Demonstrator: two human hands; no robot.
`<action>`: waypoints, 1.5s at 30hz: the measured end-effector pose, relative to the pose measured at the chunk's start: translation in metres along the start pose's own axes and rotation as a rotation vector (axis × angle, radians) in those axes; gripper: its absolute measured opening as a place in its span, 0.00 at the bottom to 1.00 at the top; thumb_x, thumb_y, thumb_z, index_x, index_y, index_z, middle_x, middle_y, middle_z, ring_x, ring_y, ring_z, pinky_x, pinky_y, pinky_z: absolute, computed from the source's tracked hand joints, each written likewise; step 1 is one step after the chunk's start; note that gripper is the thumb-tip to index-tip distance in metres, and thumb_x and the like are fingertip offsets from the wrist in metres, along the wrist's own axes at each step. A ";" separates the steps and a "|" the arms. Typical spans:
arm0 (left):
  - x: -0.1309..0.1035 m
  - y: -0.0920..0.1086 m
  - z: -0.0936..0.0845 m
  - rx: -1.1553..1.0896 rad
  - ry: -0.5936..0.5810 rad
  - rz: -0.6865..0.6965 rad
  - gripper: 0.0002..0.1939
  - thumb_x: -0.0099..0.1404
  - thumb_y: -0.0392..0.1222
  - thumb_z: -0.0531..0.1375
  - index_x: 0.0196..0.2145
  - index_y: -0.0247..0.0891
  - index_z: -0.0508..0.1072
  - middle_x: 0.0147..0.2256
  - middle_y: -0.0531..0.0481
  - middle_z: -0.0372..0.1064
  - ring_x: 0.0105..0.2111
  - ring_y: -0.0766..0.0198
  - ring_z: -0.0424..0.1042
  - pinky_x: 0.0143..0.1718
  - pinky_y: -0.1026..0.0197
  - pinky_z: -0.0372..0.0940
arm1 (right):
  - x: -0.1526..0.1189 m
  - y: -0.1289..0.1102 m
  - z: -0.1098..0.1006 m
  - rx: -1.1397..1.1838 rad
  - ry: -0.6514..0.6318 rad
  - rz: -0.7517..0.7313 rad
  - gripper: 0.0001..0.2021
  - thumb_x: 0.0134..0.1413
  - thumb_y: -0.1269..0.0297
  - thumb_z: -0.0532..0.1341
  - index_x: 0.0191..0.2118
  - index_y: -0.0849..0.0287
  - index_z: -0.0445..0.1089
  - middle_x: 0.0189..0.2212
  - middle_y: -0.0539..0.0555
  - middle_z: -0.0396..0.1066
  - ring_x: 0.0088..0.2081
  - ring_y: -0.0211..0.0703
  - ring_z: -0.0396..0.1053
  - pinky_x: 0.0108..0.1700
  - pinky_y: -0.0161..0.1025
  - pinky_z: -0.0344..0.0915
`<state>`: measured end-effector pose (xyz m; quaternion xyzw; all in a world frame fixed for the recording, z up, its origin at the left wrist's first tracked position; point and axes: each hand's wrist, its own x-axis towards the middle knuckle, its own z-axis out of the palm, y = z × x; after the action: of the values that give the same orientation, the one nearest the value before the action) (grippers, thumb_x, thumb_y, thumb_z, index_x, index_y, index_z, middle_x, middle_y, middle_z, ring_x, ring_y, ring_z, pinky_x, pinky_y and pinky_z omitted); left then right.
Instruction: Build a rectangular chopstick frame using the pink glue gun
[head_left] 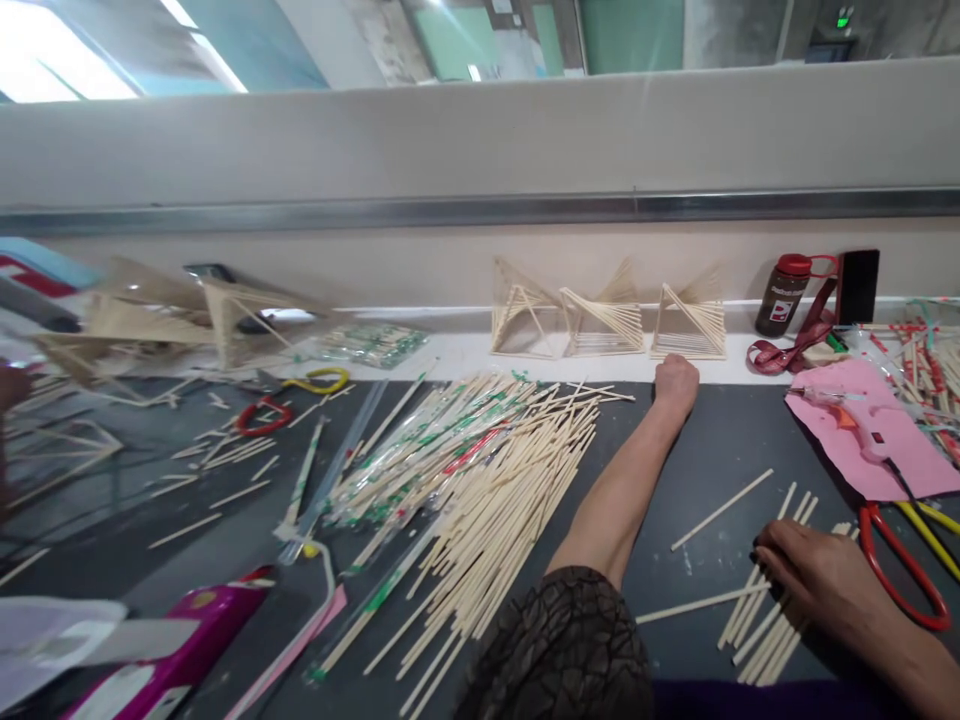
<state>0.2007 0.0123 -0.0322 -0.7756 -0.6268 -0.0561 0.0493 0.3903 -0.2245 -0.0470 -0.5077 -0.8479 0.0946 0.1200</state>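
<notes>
My left hand [677, 385] is closed at the front edge of the white ledge, against the base of the rightmost twisted stick model [694, 325]; what its fingers hold is hidden. Two similar models [604, 320] stand just left of it. Low on the right, my right hand [814, 570] has its fingers pinched together at the end of a thin wooden stick [697, 605]. Beneath that hand lies a small bundle of sticks [772, 640]. One loose stick [721, 510] rests on the dark table between the hands.
A large stick pile [510, 510] and plastic-wrapped sticks cover the middle. At right are a glue gun [862, 435] on pink paper, red-handled pliers [900, 575] and a bottle [784, 295]. More models, pliers and another person's hand [13, 385] are at left.
</notes>
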 end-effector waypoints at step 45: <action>-0.146 0.022 -0.135 -1.255 -0.016 -0.028 0.13 0.61 0.48 0.62 0.25 0.41 0.64 0.18 0.59 0.57 0.17 0.73 0.59 0.20 0.67 0.55 | 0.020 0.023 -0.074 0.450 0.447 0.279 0.09 0.60 0.67 0.58 0.34 0.65 0.75 0.27 0.51 0.74 0.29 0.35 0.65 0.37 0.36 0.60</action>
<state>0.1887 -0.1538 0.0792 -0.6489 -0.4847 -0.4084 -0.4209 0.4224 -0.1932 0.0192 -0.5876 -0.6811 0.1810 0.3975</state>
